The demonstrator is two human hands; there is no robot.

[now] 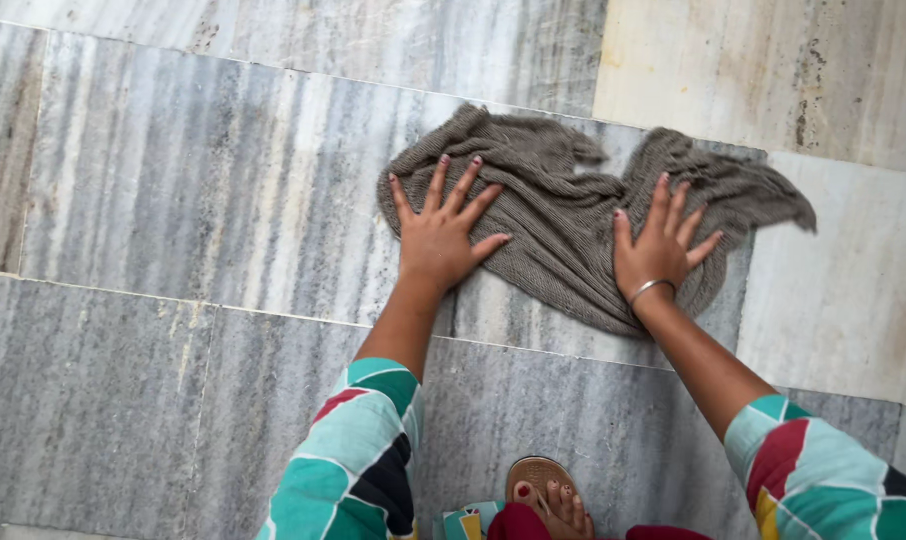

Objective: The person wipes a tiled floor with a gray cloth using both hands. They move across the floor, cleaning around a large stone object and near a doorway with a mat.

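- The person's left hand (pixel 440 235) lay flat, palm down, fingers spread wide, on the left part of a grey-brown knitted cloth (pixel 563 215); it gripped nothing.
- The heel of that hand sat near the cloth's lower left edge, with the fingertips reaching up over the fabric.
- The right hand (pixel 661 245) was also pressed flat with fingers fanned open, resting on the right part of the same cloth, and held nothing closed in it.
- A thin silver bangle (pixel 651 288) circled the right wrist, just below the hand.
- The cloth lay crumpled and bunched on a floor of grey streaked marble tiles (pixel 203 190), its middle gathered in folds between the two hands and a loose corner trailing off to the right.
- The cloth straddled a joint between the grey tiles, and its right end was close to a paler beige tile (pixel 833 270).
- Both forearms reached down from the lower edge of the view, each in a sleeve (pixel 358 450) patterned in teal, white, red, black and yellow.
- A bare foot (pixel 563 505) in a brown sandal (pixel 533 478) showed at the bottom centre, well apart from the cloth, toes pointing towards the lower edge of the view.
- The fingernails and toenails carried dark red polish.
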